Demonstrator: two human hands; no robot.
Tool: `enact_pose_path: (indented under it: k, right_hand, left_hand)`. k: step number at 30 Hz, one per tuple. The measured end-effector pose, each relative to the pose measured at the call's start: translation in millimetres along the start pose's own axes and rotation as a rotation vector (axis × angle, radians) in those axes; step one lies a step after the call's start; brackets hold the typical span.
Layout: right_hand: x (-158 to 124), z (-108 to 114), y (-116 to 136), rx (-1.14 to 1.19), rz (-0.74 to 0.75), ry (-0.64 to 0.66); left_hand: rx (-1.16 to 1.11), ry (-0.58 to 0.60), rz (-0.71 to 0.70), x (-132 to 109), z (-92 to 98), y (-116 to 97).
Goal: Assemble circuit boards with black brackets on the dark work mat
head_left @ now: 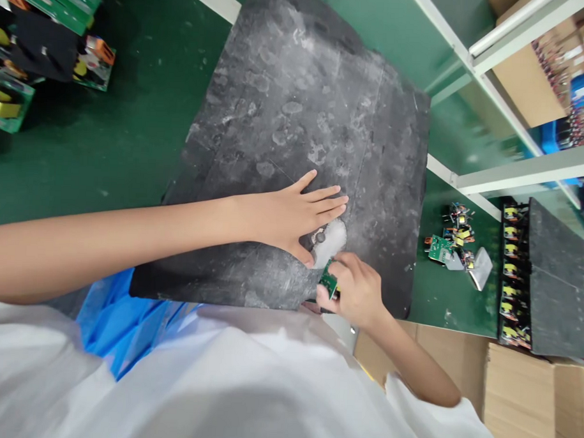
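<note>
- I am pressing my left hand (292, 216) flat, fingers spread and released, on the dark grey mat (295, 117) lying on the green surface (107, 142).
- I am pinching a small green circuit board (328, 282) in my right hand (359, 291), at 5 o'clock from the left hand, just beside a white patch (332, 236).
- More circuit boards (451, 240) are lying at 3 o'clock, well apart.

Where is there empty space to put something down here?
The far half of the grey mat is bare beyond the flat left hand. The green table is bare between mat and left boards. It is crowded at the mat's near edge, where the right hand grips a small board, and by the parts on the right.
</note>
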State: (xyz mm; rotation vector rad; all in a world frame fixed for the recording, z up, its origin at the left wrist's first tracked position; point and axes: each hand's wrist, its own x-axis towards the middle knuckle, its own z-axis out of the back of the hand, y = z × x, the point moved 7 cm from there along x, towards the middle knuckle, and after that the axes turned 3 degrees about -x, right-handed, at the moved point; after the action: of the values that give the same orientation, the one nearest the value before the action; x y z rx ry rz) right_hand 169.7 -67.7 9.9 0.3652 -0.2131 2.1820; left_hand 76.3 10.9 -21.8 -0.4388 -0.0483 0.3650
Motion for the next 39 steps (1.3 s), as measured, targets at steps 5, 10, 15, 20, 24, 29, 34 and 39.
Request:
enact_pose_path:
  k: [5, 10, 15, 20, 24, 29, 34, 39]
  right_hand:
    - [4, 1, -12, -0.005, -0.135, -0.034]
    - [7, 0, -7, 0.023, -0.08, -0.034]
    - [10, -3, -3, 0.016, -0.021, 0.016]
    - [13, -2, -15, -0.019, -0.123, -0.023]
    - [15, -4, -1, 0.014, 0.078, 0.013]
    - [21, -2, -13, -0.009, -0.056, -0.023]
    - [24, -7, -8, -0.007, 0.076, 0.0]
    - [26, -8, -15, 0.012, 0.032, -0.008]
  left_hand:
    - [-0.015, -0.039, -0.019, 0, 0.3, 0]
    - [-0.006, -0.019, -0.004, 1, 0.2, 0]
    - [-0.007, 0.022, 0.008, 1, -0.7, 0]
    - [0.025, 0.024, 0.009, 1, -1.2, 1]
    - [0.01, 0.033, 0.004, 1, -0.3, 0]
    - [-0.023, 0.009, 0.01, 0, 0.3, 1]
    - [-0.015, -0.032, -0.022, 0, -0.1, 1]
    - [0.038, -0.008, -0.021, 0, -1.5, 1]
